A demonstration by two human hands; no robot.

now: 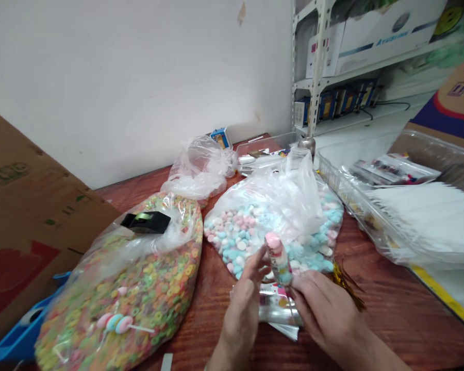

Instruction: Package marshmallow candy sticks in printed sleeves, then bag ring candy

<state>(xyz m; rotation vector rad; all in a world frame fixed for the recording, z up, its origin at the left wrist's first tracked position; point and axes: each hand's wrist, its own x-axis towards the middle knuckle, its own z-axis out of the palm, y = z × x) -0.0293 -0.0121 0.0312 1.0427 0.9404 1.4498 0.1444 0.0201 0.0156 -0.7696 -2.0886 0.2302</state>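
Observation:
My left hand and my right hand meet low in the middle of the head view, both closed round a clear wrapper with a stack of pink and blue candies standing upright in it. Right behind the hands lies an open plastic bag of pastel marshmallow candies. To the left lies a big bag of coloured cereal rings, with a finished candy stick lying on top of it.
A black tape dispenser rests on the cereal bag. Gold twist ties lie by my right hand. Clear plastic bins sit at right, a cardboard box at left, metal shelving behind, on a wooden table.

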